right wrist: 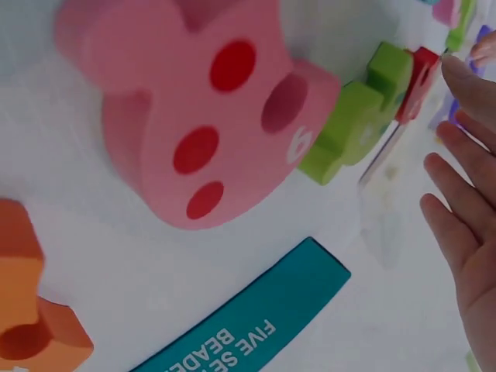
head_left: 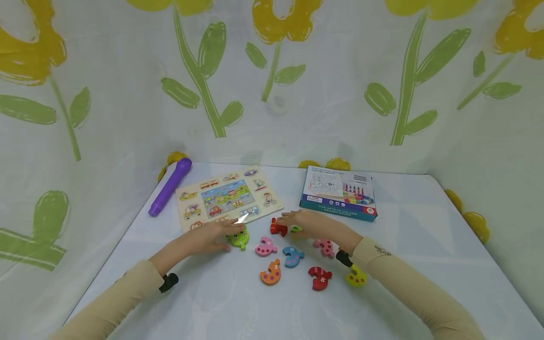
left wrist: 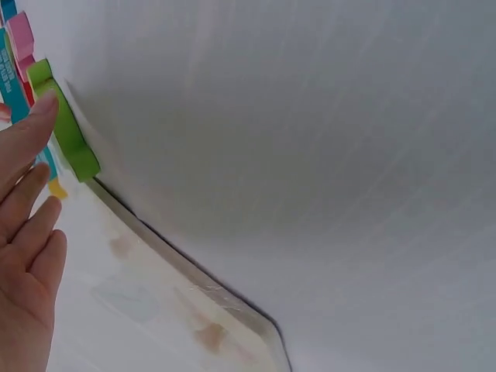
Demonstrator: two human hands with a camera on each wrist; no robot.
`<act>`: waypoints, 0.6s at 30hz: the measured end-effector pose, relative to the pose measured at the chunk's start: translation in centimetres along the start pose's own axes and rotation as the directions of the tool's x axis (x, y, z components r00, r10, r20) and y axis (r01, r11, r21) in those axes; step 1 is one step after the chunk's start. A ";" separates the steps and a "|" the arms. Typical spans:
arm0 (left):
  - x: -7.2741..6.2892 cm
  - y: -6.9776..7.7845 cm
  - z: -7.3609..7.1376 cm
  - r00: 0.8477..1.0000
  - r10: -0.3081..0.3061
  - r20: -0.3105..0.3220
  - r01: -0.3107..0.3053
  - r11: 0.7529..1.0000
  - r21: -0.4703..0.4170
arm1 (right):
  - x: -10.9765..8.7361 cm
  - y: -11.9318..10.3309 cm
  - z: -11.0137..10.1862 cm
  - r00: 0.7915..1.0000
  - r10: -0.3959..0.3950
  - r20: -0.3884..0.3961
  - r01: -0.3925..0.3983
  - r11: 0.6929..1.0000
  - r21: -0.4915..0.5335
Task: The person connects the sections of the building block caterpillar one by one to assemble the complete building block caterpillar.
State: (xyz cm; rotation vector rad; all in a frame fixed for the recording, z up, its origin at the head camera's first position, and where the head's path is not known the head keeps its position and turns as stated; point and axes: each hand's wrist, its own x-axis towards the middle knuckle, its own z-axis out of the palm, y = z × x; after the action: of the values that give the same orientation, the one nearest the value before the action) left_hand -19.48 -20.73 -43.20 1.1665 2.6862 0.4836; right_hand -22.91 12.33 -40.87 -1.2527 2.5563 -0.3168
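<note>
My left hand [head_left: 206, 237] stretches out beside a green smiling-face piece [head_left: 239, 240], its fingers fairly straight. In the left wrist view the thumb [left wrist: 45, 105] lies against or just over the green piece's edge; contact is hard to tell. My right hand [head_left: 303, 223] hovers with extended fingers over a red piece [head_left: 278, 227] and a partly hidden green piece [head_left: 296, 229]. In the right wrist view its fingers [right wrist: 453, 190] are apart and hold nothing. Nearer lie pink [head_left: 266, 246], blue [head_left: 293, 256], orange [head_left: 270, 272] and red striped [head_left: 319, 278] pieces.
A wooden picture puzzle board [head_left: 274, 200] lies behind the left hand, with a purple microphone-shaped stick [head_left: 170, 187] left of it. Behind the right hand is a flat box [head_left: 338, 193]. Pink spotted [head_left: 324, 247] and yellow [head_left: 356, 276] pieces lie by the right forearm. Flowered cloth hangs around the table.
</note>
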 end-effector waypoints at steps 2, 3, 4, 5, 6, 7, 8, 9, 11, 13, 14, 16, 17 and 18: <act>0.3 -0.1 -0.1 1.000 0.006 0.012 -0.006 1.000 -0.004 | 0.6 0.4 0.0 1.000 -0.008 0.011 0.008 1.000 -0.024; 0.5 -0.1 -0.1 1.000 0.011 0.018 -0.011 1.000 -0.006 | 0.9 0.6 0.0 1.000 -0.011 0.017 0.012 1.000 -0.029; 0.6 -0.2 -0.2 1.000 0.016 0.022 -0.016 1.000 -0.007 | 1.1 0.8 0.0 1.000 -0.009 0.027 0.009 1.000 -0.027; 0.7 -0.2 -0.2 0.999 0.023 0.027 -0.023 1.000 -0.008 | 1.4 0.9 0.0 0.999 -0.012 0.034 0.013 1.000 -0.026; 0.8 -0.2 -0.2 0.999 0.030 0.031 -0.030 1.000 -0.007 | 1.7 1.0 0.0 0.999 -0.016 0.041 0.017 1.000 -0.019; 0.9 -0.3 -0.2 0.999 0.033 0.037 -0.033 0.999 -0.006 | 1.9 1.0 -0.1 0.999 -0.022 0.049 0.022 1.000 -0.007; 1.0 -0.3 -0.2 0.998 0.038 0.040 -0.037 0.999 -0.010 | 2.2 1.0 -0.1 0.998 -0.026 0.058 0.026 1.000 0.005; 1.0 -0.3 -0.2 0.998 0.042 0.045 -0.041 0.999 -0.013 | 2.4 1.1 -0.2 0.997 -0.027 0.067 0.027 1.000 0.009; 1.1 -0.3 -0.1 0.997 0.051 0.052 -0.050 0.999 -0.022 | 2.8 1.0 -0.2 0.996 -0.029 0.086 0.028 0.999 0.019; 1.2 -0.4 0.0 0.997 0.053 0.057 -0.051 0.998 -0.028 | 3.1 1.0 -0.3 0.994 -0.024 0.103 0.022 1.000 0.021; 1.2 -0.4 0.0 0.997 0.054 0.059 -0.052 0.998 -0.032 | 3.2 1.0 -0.3 0.994 -0.019 0.109 0.017 1.000 0.023; 1.3 -0.3 0.1 0.997 0.058 0.058 -0.057 0.998 -0.027 | 3.5 1.0 -0.3 0.992 -0.005 0.124 0.002 1.000 0.028; 1.4 -0.3 0.1 0.997 0.057 0.056 -0.056 0.998 -0.024 | 3.6 1.0 -0.2 0.992 0.001 0.128 -0.005 0.999 0.032; 1.4 -0.3 0.1 0.997 0.057 0.056 -0.056 0.998 -0.019 | 3.7 1.0 -0.2 0.991 0.006 0.133 -0.011 0.999 0.034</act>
State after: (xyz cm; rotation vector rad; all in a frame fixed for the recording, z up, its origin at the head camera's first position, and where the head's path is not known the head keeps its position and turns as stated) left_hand -20.62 -19.84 -43.43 1.2359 2.6020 0.4742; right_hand -25.88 10.02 -41.51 -1.2079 2.4334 -0.2652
